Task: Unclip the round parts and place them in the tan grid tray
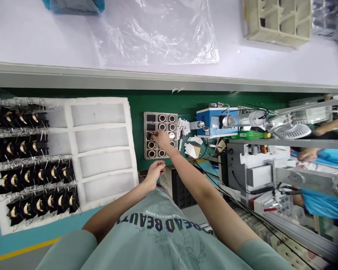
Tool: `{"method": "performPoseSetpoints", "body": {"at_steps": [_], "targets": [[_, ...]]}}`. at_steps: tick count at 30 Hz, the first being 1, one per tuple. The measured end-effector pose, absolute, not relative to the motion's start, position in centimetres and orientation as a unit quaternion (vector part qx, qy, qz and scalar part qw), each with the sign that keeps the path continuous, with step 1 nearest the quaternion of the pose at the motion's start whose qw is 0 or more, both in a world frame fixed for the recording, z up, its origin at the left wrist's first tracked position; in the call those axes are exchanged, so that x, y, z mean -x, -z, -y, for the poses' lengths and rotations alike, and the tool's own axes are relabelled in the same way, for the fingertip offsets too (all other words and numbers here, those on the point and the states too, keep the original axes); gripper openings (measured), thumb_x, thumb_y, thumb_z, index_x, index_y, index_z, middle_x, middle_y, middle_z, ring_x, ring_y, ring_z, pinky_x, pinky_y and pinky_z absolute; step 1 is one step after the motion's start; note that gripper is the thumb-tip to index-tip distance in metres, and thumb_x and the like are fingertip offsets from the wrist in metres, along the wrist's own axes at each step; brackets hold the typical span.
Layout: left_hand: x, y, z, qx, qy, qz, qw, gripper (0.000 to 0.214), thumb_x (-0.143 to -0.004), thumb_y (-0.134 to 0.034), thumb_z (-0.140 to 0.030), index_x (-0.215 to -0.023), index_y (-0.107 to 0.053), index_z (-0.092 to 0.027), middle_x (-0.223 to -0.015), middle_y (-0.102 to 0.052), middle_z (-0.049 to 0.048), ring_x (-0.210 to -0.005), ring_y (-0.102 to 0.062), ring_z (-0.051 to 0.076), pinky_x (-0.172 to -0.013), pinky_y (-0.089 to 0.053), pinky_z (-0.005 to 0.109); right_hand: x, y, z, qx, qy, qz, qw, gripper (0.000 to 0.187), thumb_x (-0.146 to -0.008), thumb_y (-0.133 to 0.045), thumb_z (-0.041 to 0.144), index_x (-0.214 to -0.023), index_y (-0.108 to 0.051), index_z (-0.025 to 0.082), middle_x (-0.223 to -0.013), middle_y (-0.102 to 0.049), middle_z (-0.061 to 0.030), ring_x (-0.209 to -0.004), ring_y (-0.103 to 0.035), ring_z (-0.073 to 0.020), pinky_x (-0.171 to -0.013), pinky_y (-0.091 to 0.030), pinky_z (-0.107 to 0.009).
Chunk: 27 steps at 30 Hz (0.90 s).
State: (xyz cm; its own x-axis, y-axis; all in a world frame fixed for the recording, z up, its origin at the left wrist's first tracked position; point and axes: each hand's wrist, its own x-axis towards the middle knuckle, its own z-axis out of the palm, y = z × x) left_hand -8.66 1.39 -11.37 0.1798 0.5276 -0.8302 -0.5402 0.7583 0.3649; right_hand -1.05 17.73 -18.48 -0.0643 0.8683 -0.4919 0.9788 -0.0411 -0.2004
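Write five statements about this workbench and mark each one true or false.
1. The right hand touches the small compartment tray of ring-shaped parts. True.
2. The left hand rests inside the white foam tray. False: it is to the right of the foam tray, just below the small tray.
3. The black parts with gold pieces sit in the foam tray's left half. True.
4. The blue box stands left of the small tray. False: it stands to its right in the picture.
5. The clear plastic sheet covers the small tray. False: it lies on the white table beyond.
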Motion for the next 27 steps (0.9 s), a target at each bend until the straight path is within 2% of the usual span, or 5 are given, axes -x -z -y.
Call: {"method": "performPoseSetpoints", "body": {"at_steps": [5, 10, 19, 23, 27], "targets": [[9.0, 10.8, -1.9, -0.037, -0.354, -0.539, 0.763, 0.007, -0.073, -0.071, -0.026, -0.078, -0.072, -0.021, -0.08, -0.068, 0.0043, -0.073, -0.061, 0.016, -0.061, -0.038, 0.025, 0.3, 18.3, -17.6, -0.621, 0.223, -0.748, 0.069, 0.021, -0.094, -0.051, 0.024, -0.106, -0.066, 0.017, -0.106, -0.069, -0.0083, -0.09, -0.064, -0.0205, -0.077, -0.043, -0.027], [9.3, 10.8, -1.5, -0.027, -0.356, -0.541, 0.761, 0.006, -0.072, -0.073, -0.025, -0.076, -0.071, -0.021, -0.082, -0.068, 0.0044, -0.07, -0.06, 0.015, -0.059, -0.037, 0.024, -0.1, 19.0, -15.8, -0.586, 0.201, -0.781, 0.076, 0.023, -0.098, -0.043, 0.02, -0.107, -0.064, 0.015, -0.108, -0.066, -0.0117, -0.096, -0.06, -0.0227, -0.078, -0.041, -0.027], [9.9, 10.9, 0.0, -0.042, -0.332, -0.565, 0.754, 0.007, -0.074, -0.073, -0.026, -0.077, -0.071, -0.02, -0.083, -0.068, 0.0052, -0.071, -0.06, 0.015, -0.061, -0.04, 0.025, -1.3, 19.6, -12.9, -0.57, 0.209, -0.794, 0.035, 0.036, -0.103, -0.04, 0.036, -0.12, -0.064, 0.015, -0.115, -0.063, -0.015, -0.113, -0.052, -0.0276, -0.096, -0.041, -0.034], [10.0, 10.9, 1.3, -0.076, -0.305, -0.577, 0.754, 0.012, -0.074, -0.072, -0.03, -0.079, -0.069, -0.019, -0.085, -0.068, 0.0057, -0.072, -0.06, 0.015, -0.063, -0.041, 0.026, -0.4, 20.2, -13.1, -0.631, 0.234, -0.739, -0.027, 0.033, -0.101, -0.042, 0.024, -0.123, -0.064, 0.015, -0.118, -0.062, -0.0146, -0.114, -0.052, -0.0272, -0.097, -0.042, -0.035], [9.2, 11.2, 3.3, -0.152, -0.241, -0.585, 0.759, 0.013, -0.075, -0.066, -0.03, -0.08, -0.067, -0.018, -0.083, -0.066, 0.0033, -0.072, -0.058, 0.013, -0.064, -0.04, 0.024, 0.5, 19.8, -11.8, -0.688, 0.254, -0.662, -0.152, 0.032, -0.095, -0.045, 0.015, -0.122, -0.063, 0.013, -0.116, -0.062, -0.0145, -0.112, -0.053, -0.0279, -0.097, -0.043, -0.037]]}}
